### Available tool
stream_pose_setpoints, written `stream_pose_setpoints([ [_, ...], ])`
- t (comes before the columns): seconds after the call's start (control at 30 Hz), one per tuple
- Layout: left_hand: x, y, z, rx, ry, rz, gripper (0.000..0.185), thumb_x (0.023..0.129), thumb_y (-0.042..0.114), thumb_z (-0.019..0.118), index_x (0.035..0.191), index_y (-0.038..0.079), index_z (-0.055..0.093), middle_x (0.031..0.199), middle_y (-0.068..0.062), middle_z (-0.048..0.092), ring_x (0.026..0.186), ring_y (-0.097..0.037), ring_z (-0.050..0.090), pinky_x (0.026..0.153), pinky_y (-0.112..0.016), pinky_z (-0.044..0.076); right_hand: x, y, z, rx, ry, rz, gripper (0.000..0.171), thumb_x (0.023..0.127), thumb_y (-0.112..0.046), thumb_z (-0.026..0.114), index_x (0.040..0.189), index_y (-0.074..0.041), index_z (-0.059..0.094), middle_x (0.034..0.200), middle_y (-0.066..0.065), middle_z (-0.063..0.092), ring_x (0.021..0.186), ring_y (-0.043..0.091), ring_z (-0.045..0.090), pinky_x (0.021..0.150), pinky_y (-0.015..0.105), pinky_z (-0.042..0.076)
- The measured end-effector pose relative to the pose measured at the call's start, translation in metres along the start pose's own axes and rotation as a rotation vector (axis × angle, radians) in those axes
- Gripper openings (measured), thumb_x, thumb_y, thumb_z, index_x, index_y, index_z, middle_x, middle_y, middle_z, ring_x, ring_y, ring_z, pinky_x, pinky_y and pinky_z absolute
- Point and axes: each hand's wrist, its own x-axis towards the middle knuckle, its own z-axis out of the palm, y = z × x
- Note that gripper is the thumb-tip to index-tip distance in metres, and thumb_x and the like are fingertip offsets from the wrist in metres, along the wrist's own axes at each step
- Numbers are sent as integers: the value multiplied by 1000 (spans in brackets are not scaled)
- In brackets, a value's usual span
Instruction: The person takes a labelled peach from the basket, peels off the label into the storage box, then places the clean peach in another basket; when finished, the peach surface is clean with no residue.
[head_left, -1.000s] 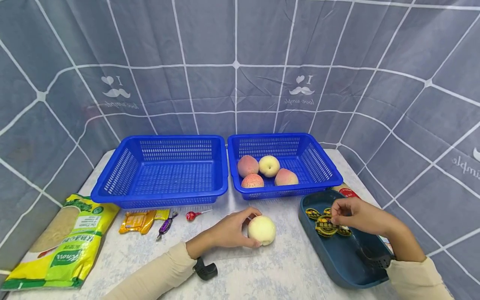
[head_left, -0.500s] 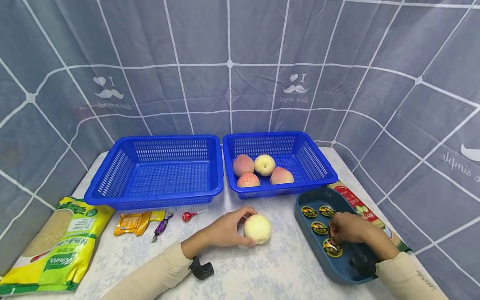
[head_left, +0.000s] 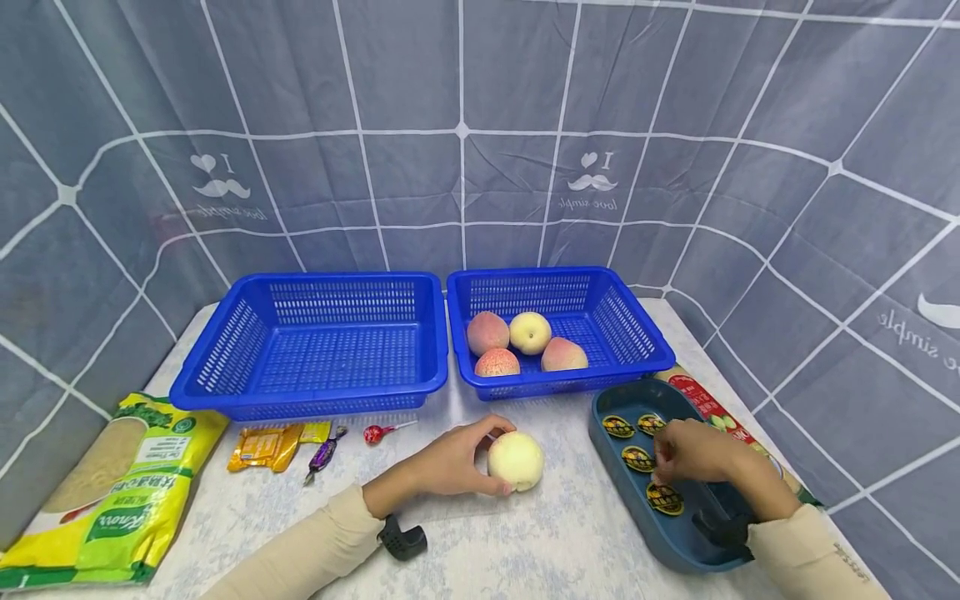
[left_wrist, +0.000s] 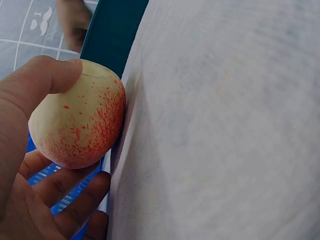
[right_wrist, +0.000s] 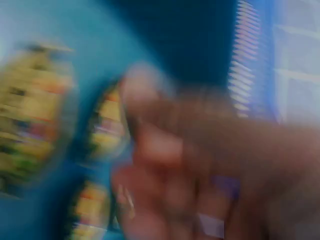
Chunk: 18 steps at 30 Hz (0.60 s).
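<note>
I see the left hand (head_left: 450, 462) cupping the pale, red-speckled round peach (head_left: 515, 459) on the tabletop (head_left: 570, 542), thumb on top. I judge it light, soft, bruisable: hold wide around its middle. Right hand (head_left: 693, 451) over round yellow-black stickers (head_left: 664, 497) in the dark teal tray (head_left: 622, 487); grip unclear, blurred.

Matt, downy skin on the peach (left_wrist: 77, 120), speckled red. Bench (head_left: 525, 533) under soft printed cloth. Perforated glossy plastic baskets (head_left: 311, 400), smooth dark-blue plastic tray (head_left: 611, 454), shiny foil stickers (head_left: 664, 498), crinkly glossy packet (head_left: 120, 492).
</note>
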Motion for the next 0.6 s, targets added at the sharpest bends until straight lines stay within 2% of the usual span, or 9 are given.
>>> stream_pose_setpoints([
  [0.07,0,0,-1,1,1,1,70,77,33,89,135,23,52,123,8,63,112,-12,60,97,-36,47,5,2,-15,146,17,-155,10,92,-13,75,94,-8,66,77,-4,61,67,10,56,59,27,49],
  [0.13,-1,1,-2,15,9,3,70,76,32,89,135,22,52,120,8,64,110,-11,60,96,-36,48,13,6,-31,215,123,-257,16,97,-10,70,110,-3,65,88,2,64,77,15,61,67,26,52],
  [0.17,0,1,-2,25,17,6,69,76,32,89,134,22,53,118,8,64,109,-10,60,95,-35,48,17,8,-38,212,207,-271,22,98,-11,69,118,-3,63,96,5,66,84,18,63,71,27,53],
  [0.23,1,1,-2,47,32,17,68,75,31,90,133,22,53,114,8,65,105,-9,61,93,-34,49,28,15,-53,185,372,-236,36,99,-13,68,131,-1,57,115,15,65,102,28,62,82,36,54],
  [0.3,2,1,-1,73,47,31,67,74,30,89,131,22,54,111,8,65,102,-8,61,92,-33,50,39,24,-64,157,460,-150,51,99,-16,68,143,1,48,133,23,56,116,40,55,90,48,52],
  [0.4,3,3,0,79,65,56,66,73,26,89,129,22,55,111,7,66,99,-8,62,88,-32,51,50,39,-72,132,431,-34,67,99,-22,69,150,5,36,146,32,40,125,53,45,94,63,47],
  [0.5,3,8,0,45,74,80,64,73,21,87,128,21,55,113,4,67,97,-8,63,85,-31,53,55,49,-72,140,366,24,72,97,-26,71,149,8,36,143,34,40,124,56,45,91,62,50],
  [0.6,7,22,-11,-20,84,114,63,74,18,86,129,17,55,116,-1,65,95,-10,64,84,-33,54,55,56,-70,171,360,14,68,96,-25,72,147,8,41,141,33,42,120,55,49,87,57,54],
])
